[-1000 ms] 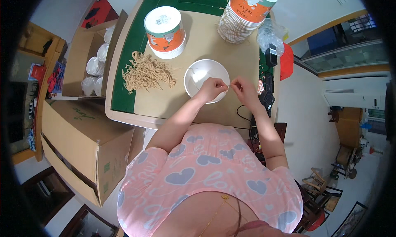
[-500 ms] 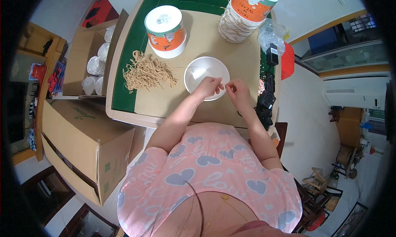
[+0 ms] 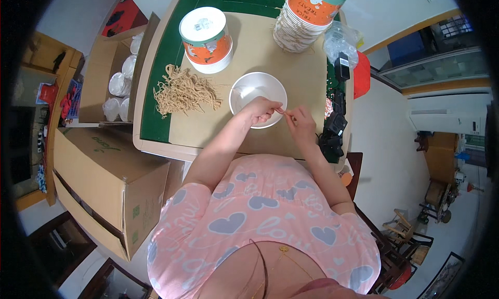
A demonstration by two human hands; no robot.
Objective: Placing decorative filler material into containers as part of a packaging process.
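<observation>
A white paper bucket (image 3: 258, 81) stands mouth up on the table in front of me. At its near right rim, my left hand (image 3: 264, 111) reaches over the opening with curled fingers, pinching one end of a thin pale cord (image 3: 281, 111). Just outside the rim, my right hand (image 3: 301, 122) pinches the same cord between thumb and fingertips. The fingers hide most of it. A fine strand also shows at the bucket's left side. Left of the bucket lies a loose heap of tan cords (image 3: 185, 92).
An orange bucket (image 3: 206, 51) stands upside down behind the cords. A tall nested stack of buckets (image 3: 303, 24) is at the far right. Black devices (image 3: 335, 123) and a clear plastic bag (image 3: 340, 43) line the right edge. Cardboard boxes (image 3: 112, 166) stand left of the table.
My right hand has turned slightly and shifted a little down and right. The left hand stays at the rim, its fingers curled more tightly. The view has moved slightly.
</observation>
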